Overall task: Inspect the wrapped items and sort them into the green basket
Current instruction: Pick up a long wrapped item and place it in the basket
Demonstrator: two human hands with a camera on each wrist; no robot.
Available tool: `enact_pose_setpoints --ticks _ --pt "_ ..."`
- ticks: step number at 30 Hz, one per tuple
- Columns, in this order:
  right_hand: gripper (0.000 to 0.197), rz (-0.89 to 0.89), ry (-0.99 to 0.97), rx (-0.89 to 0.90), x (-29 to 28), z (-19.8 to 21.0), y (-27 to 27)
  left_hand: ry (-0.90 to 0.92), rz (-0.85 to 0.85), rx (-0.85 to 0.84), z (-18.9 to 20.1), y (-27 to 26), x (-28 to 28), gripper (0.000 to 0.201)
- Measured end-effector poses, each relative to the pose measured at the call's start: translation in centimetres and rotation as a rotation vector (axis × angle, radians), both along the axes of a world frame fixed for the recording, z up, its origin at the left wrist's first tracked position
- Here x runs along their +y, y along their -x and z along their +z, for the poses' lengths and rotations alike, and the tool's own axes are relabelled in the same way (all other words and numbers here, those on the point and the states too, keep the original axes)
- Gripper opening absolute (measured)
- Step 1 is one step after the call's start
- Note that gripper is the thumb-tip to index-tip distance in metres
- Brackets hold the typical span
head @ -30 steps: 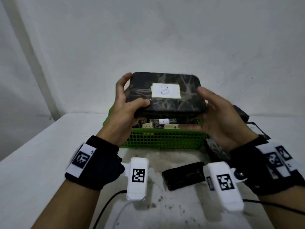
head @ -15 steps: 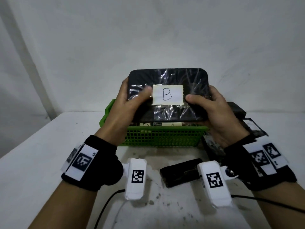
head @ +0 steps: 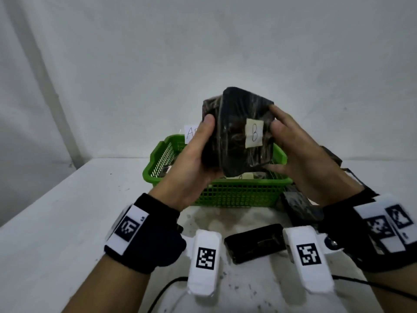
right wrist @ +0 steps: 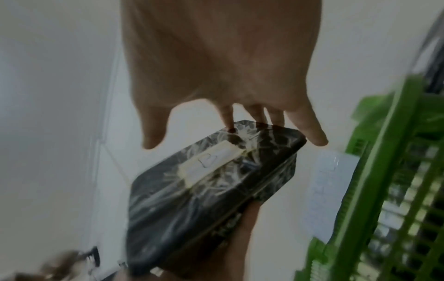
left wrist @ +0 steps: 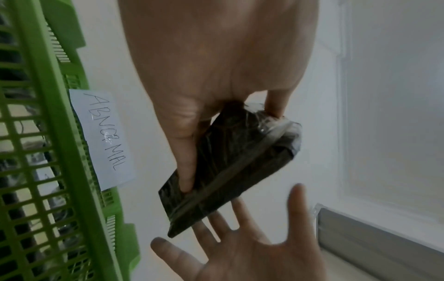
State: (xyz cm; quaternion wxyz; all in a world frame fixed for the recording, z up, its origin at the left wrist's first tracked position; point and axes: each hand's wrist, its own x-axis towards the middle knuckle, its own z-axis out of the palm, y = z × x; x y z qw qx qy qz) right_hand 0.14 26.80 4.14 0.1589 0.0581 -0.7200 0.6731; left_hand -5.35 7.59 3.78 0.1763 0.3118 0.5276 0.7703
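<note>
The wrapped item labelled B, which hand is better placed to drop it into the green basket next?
Left, probably. The left hand grips the wrapped item labelled B with thumb and fingers curled round its edge, above the green basket. The right hand only touches it with straight, spread fingers.

dim, soft light; blurry wrist views
</note>
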Motion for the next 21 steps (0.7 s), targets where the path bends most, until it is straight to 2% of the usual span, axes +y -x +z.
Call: enact_pose_setpoints --ticks 3,6,10,12,15,17,19,21 --pt "0.108 0.204 -0.079 0.006 -0.5 0.2 -0.6 0.052 0.034 0.113 -0.2 0.0 0.5 0.060" --pt "0.112 0.156 -0.141 0.072 -1.2 -0.3 -0.2 0.104 0.026 0.143 -0.6 -0.2 1.1 0.058" --pt "0.090 0.004 -0.181 0.190 -1.8 -0.7 -0.1 0.098 0.003 0.117 -0.4 0.0 0.6 0.050" --pt "0.088 -0.011 -0.211 0.260 -2.1 -1.0 -0.1 0.078 0.009 0.119 -0.2 0.2 0.2 0.047" --pt "0.096 0.011 -0.305 0.310 -2.4 -1.3 0.0 0.064 0.067 0.112 -0.3 0.3 0.1 0.044" --pt "0.096 0.044 -0.323 0.322 -2.2 -1.5 0.1 0.080 0.145 0.101 -0.1 0.7 -0.2 0.055" --pt "0.096 0.135 -0.287 0.287 -1.8 -1.3 0.0 0.098 0.147 0.063 0.2 1.0 -1.0 0.061" --pt "0.093 0.242 -0.343 0.220 -1.7 -1.0 -0.3 0.113 0.111 -0.011 0.5 1.1 -1.9 0.053"
